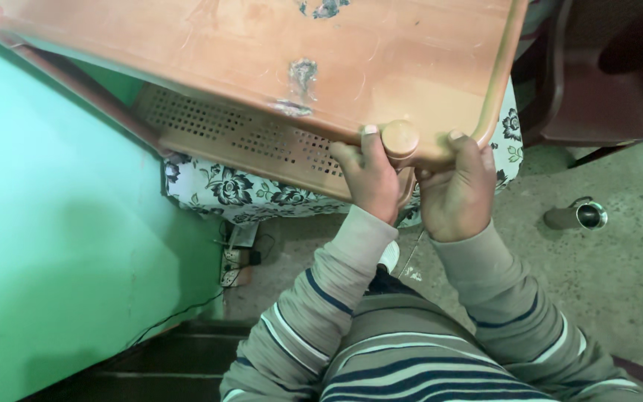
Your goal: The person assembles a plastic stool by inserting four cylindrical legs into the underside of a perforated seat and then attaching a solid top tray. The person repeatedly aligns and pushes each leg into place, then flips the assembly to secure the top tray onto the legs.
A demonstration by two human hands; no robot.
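Note:
An orange-brown plastic table with a scratched top fills the upper part of the head view. Both my hands grip its near corner. My left hand holds the edge with the thumb on top, just left of a round leg cap. My right hand clasps the rounded corner just right of that cap. A perforated lower shelf of the same table shows beneath the top. My sleeves are grey with dark and white stripes.
A green wall stands close on the left. A white cloth with dark flowers hangs under the table. A power strip with cables lies on the floor. A steel cup lies on the concrete floor at right. Dark furniture stands upper right.

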